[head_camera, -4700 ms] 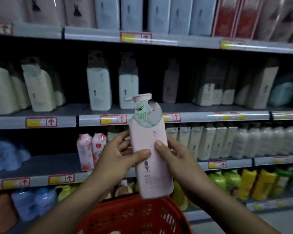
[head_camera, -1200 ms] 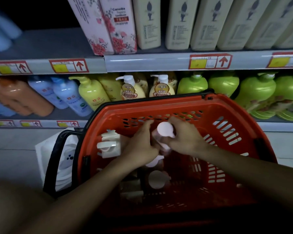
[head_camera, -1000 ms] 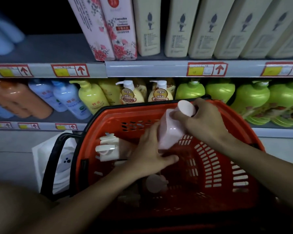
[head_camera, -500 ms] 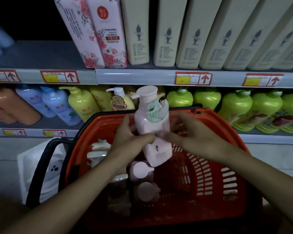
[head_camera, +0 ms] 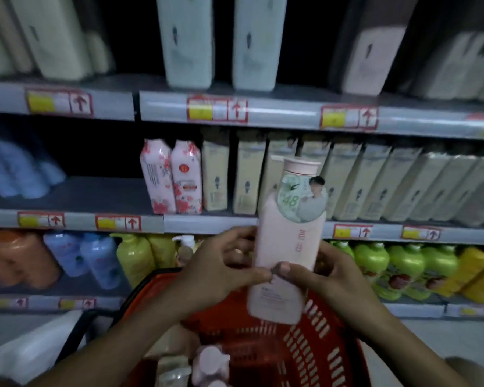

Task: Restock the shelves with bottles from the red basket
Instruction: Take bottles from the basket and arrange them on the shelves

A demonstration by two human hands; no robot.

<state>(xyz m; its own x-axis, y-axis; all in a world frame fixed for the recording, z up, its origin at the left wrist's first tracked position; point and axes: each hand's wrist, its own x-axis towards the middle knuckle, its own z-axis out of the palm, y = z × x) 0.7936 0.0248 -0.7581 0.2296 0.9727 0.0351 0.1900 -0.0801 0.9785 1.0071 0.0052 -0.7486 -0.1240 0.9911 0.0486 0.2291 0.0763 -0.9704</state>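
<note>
A tall pink pump bottle (head_camera: pixel 288 247) with a round green sticker near its neck stands upright in front of me, above the red basket (head_camera: pixel 313 350). My left hand (head_camera: pixel 215 272) grips its left side and my right hand (head_camera: pixel 322 277) grips its right side, thumbs meeting on the front. More pink bottles (head_camera: pixel 207 367) lie in the basket below. Behind the bottle runs the middle shelf (head_camera: pixel 207 222) with cream bottles and two pink floral cartons (head_camera: pixel 171 177).
The upper shelf (head_camera: pixel 277 113) carries pale and cream bottles. The lowest shelf holds orange, blue, yellow and green pump bottles (head_camera: pixel 375 263). A white object (head_camera: pixel 31 350) lies on the floor left of the basket, by its black handle (head_camera: pixel 76 331).
Both hands lifted the pink bottle out of the basket and turned it upright. It now sits higher, level with the middle shelf, and my view has tilted up.
</note>
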